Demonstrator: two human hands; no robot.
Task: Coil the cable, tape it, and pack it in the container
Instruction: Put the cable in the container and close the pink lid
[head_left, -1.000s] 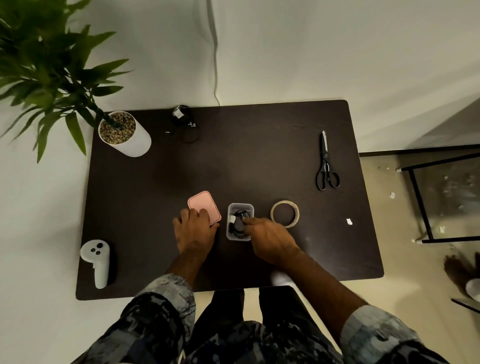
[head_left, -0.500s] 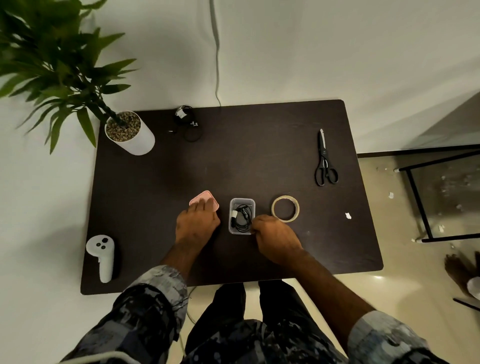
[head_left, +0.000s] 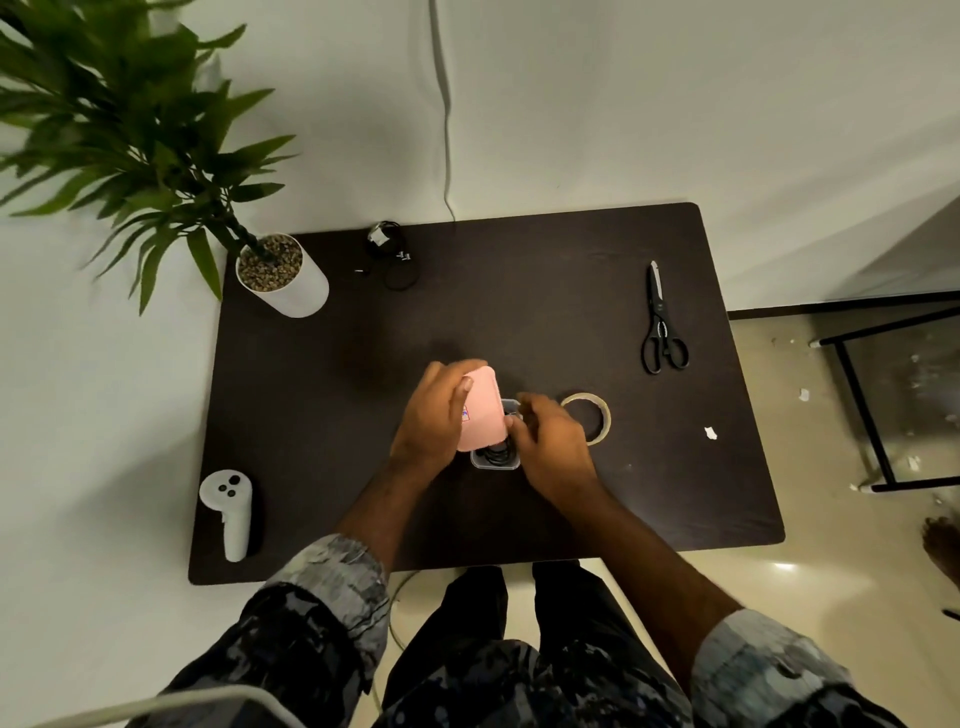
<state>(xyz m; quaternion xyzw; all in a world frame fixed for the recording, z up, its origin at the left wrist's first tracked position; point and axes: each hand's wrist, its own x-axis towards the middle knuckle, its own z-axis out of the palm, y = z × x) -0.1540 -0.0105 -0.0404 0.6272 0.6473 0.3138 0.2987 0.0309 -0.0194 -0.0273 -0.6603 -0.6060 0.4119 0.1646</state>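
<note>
A small clear container (head_left: 494, 461) stands on the dark table (head_left: 322, 395), near its front middle. A coiled black cable (head_left: 497, 453) lies inside it, mostly hidden. My left hand (head_left: 434, 423) holds the pink lid (head_left: 483, 410) tilted over the container's left side. My right hand (head_left: 553, 447) rests against the container's right side, fingers curled at the lid's edge. A roll of tape (head_left: 589, 415) lies just right of my right hand.
Black scissors (head_left: 661, 325) lie at the right back. A second black cable bundle (head_left: 389, 252) sits at the back, next to a white potted plant (head_left: 283, 275). A white controller (head_left: 231, 506) lies front left. A white scrap (head_left: 710, 433) lies on the right.
My left hand has picked the pink lid up off the table and carried it right, over the container. My right hand has moved up against the container's right side.
</note>
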